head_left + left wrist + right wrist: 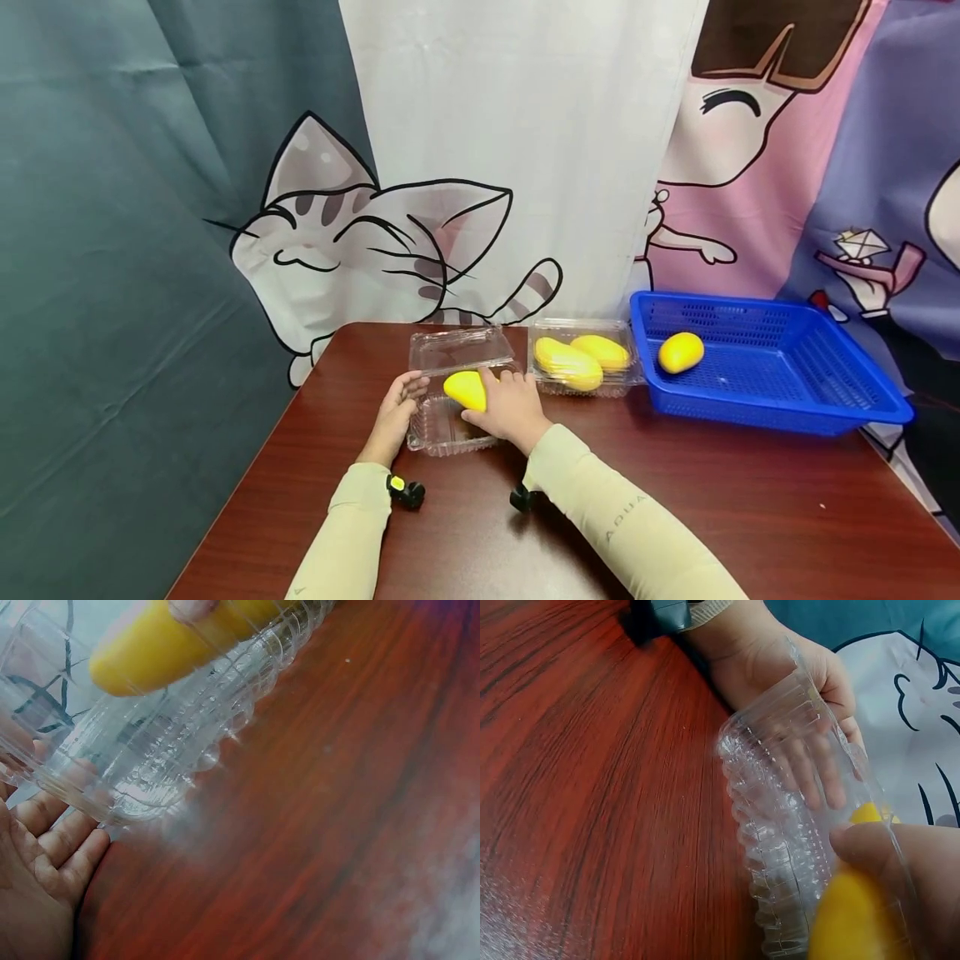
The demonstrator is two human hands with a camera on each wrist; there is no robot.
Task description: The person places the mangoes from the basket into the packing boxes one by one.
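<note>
The yellow mango (463, 390) is over the open base of a clear box (450, 447), its blunt end pointing toward the left; whether it touches the bottom I cannot tell. The right hand (516, 407) grasps it from above, thumb along the near side and fingers over the far side, a hold that probably suits a smooth, rounded fruit and keeps the palm clear of the box walls. The left hand (392, 418) grasps nothing: its fingers are extended, lying against the box's left side, most likely to keep so light a shell from sliding. The lid (459, 350) is folded back on the far side, which leaves the top unobstructed for the fruit. Just to the right, a second clear box (551, 325) contains two mangoes (568, 364), its lid seemingly down over them; set close by, it presumably leaves the near part of the surface (660, 508) free for the arms. Beyond it, a blue basket (780, 423) holds a single mango (681, 352) near its left end, apparently within easy reach of the right arm. Behind everything hangs a cloth (525, 125) printed with cartoon figures.
</note>
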